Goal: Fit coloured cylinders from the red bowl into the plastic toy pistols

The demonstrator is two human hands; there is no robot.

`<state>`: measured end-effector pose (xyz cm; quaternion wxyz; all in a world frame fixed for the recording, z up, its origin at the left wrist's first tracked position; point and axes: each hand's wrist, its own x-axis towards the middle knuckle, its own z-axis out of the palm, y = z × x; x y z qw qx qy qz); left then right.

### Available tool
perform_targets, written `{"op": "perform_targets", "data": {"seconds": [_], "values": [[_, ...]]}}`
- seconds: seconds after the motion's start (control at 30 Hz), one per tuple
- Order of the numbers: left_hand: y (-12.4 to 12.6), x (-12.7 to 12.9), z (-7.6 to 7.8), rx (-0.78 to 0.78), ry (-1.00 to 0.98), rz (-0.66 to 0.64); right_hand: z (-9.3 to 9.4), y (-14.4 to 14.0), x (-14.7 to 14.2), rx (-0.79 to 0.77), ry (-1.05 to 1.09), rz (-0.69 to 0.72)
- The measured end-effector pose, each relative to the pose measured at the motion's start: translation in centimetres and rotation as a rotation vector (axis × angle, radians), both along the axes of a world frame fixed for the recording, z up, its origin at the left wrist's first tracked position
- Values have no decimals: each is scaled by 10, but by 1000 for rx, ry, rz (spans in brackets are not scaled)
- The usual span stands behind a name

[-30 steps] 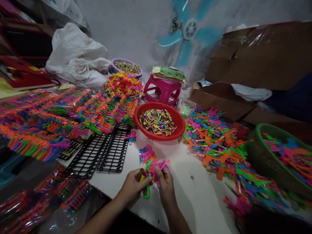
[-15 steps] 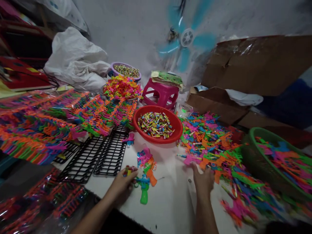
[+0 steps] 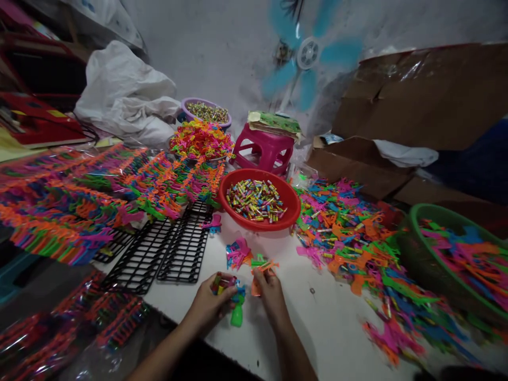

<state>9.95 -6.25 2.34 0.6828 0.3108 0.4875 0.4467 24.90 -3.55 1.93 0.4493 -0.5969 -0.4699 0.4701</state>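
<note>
My left hand [image 3: 212, 301] is curled around a handful of small colourful tubes [image 3: 220, 282] near the table's front edge. Just right of it, my right hand [image 3: 269, 290] pinches an orange plastic toy piece [image 3: 262, 268], held over the white table [image 3: 317, 323]. A green toy piece [image 3: 237, 315] lies between the two hands. A small heap of pink and orange toy pieces [image 3: 238, 253] sits just beyond my hands. Further back stands a red bowl [image 3: 291, 203] full of the same small tubes.
A wide pile of loose colourful toy pieces [image 3: 357, 248] spreads to the right, beside a green basket [image 3: 420, 233] holding more. Black grid racks [image 3: 166, 254] and bagged rows of toys [image 3: 79, 201] fill the left. A pink stool [image 3: 262, 151], a purple bowl [image 3: 186, 103] and cardboard boxes [image 3: 416, 106] stand behind.
My right hand reached out to the loose pile on the right, then came back to the left hand holding an orange piece. The left hand stayed near the front edge with its tubes.
</note>
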Motion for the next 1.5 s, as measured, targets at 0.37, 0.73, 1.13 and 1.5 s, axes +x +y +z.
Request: {"op": "perform_targets", "data": {"seconds": [0.37, 0.73, 1.13, 1.5], "values": [[-1, 6, 39, 133, 134, -99, 27, -24, -9, 82, 64, 147], [-4, 3, 27, 135, -4, -167, 36, -32, -11, 124, 62, 179], [-6, 6, 32, 141, 116, -105, 33, -35, -14, 136, -59, 57], [-7, 6, 27, 370, 338, -88, 29, -41, -16, 158, -103, 16]]}}
